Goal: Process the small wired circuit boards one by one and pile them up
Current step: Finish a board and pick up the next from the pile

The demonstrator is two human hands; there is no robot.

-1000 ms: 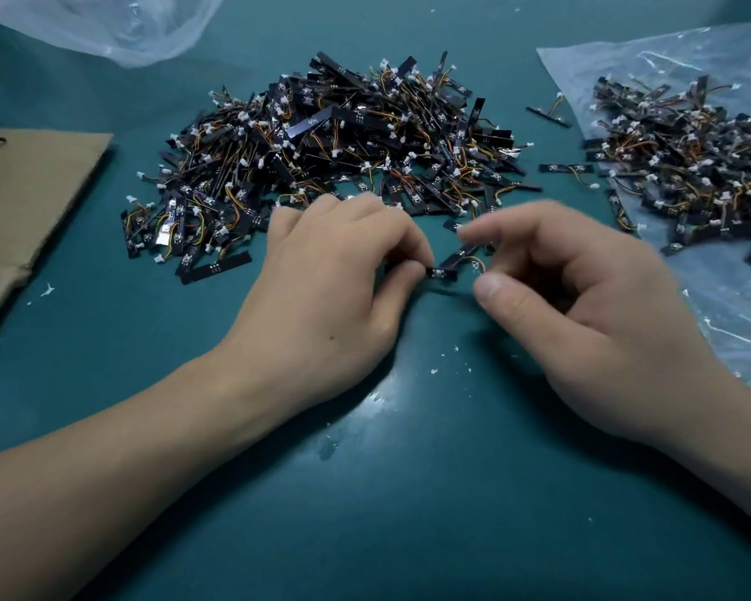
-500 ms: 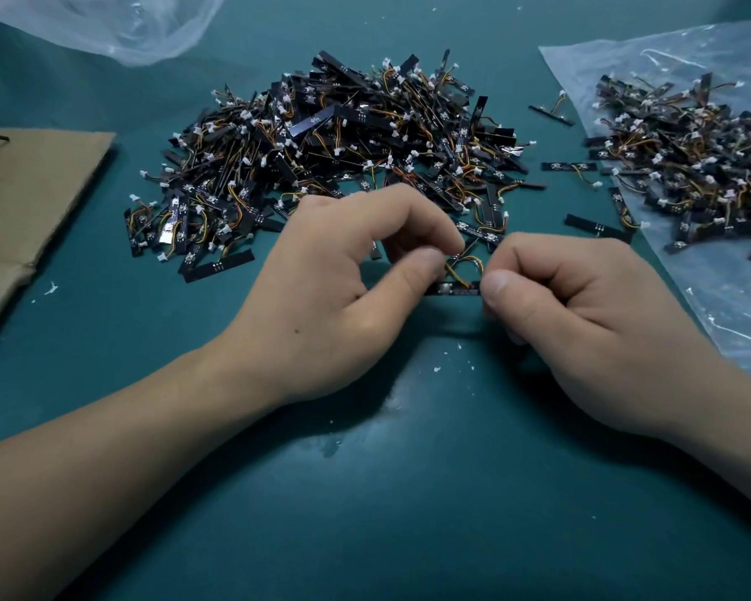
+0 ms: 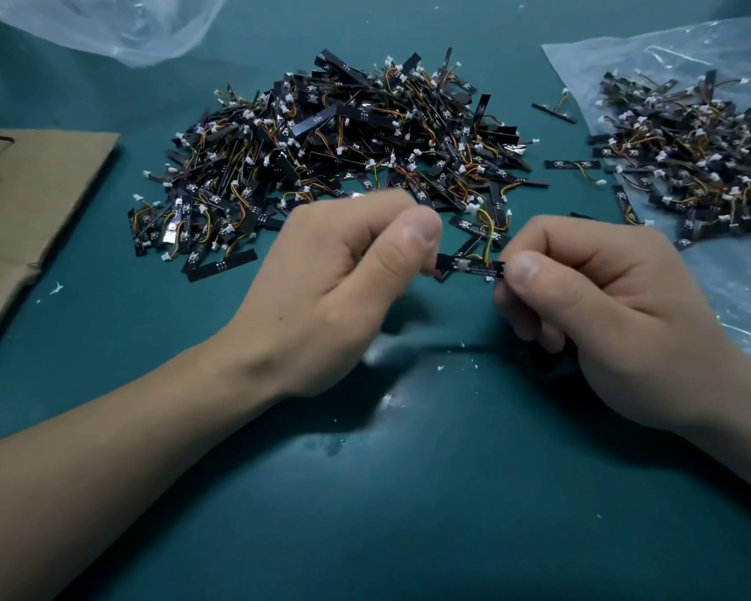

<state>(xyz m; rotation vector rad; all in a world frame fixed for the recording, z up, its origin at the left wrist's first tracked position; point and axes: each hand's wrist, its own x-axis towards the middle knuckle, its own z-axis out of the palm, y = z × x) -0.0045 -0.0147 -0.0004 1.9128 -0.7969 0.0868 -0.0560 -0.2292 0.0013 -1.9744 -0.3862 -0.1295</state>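
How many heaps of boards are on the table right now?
2. The big heap lies mid-table beyond the hands; a smaller heap sits on the plastic sheet at right. Loose boards lie between them, and the right heap runs off frame.

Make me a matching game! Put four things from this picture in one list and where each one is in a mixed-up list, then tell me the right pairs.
Things:
1. small board
2. big pile of boards
3. cardboard
4. smaller pile of boards

Places:
A. on the clear plastic sheet, right side
B. flat at the left edge of the green table
C. in the middle of the table, behind the hands
D. pinched between the left hand and right hand

Pairs: 1-D, 2-C, 3-B, 4-A
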